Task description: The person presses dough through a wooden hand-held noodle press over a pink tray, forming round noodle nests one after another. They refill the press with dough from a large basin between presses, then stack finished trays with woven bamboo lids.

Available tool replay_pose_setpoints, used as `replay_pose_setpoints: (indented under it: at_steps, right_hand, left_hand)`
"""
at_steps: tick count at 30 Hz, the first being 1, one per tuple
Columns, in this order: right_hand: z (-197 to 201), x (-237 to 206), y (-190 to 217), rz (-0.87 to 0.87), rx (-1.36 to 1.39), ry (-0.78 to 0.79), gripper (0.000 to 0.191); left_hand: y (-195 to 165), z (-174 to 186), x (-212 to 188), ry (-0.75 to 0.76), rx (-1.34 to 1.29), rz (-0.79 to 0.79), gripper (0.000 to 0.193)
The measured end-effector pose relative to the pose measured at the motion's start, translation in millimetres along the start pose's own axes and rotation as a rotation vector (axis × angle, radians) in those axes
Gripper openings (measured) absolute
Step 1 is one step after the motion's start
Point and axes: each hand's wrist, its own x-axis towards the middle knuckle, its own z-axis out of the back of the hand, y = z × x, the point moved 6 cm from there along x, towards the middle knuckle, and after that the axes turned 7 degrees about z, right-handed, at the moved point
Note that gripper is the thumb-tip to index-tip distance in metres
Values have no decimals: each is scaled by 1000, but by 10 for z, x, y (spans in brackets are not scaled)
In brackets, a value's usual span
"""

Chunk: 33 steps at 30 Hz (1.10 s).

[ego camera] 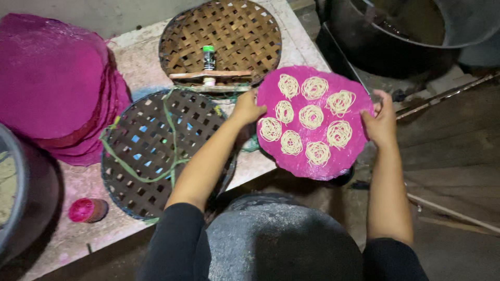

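Pink round mat carried nine noodle nests — held level beyond the desk edge, left hand and right hand gripping opposite rims. Judged light, floppy; nests loose — support both edges.

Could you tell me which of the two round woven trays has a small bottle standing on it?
The farther, brown woven tray: a green-capped bottle stands on it. The nearer dark tray carries only green string.
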Motion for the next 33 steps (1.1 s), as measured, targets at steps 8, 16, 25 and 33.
replay_pose_setpoints:
  at_steps: [8,16,25,33]
  right_hand:
    - [45,-7,-227,-46,-102,-28,67]
    - [3,-18,-486,-171,-225,-39,69]
    - [-1301,-162,135,318,-149,21,36]
    - [-4180,-1202,2033,623,237,901,23]
  left_hand:
    - [-16,-275,95,-19,107,83,47]
    - [108,-136,-85,-58,285,143,42]
    - [977,1791,-2167,-737,-339,85,33]
    - [2287,2496,-4681,-1335,-51,566,50]
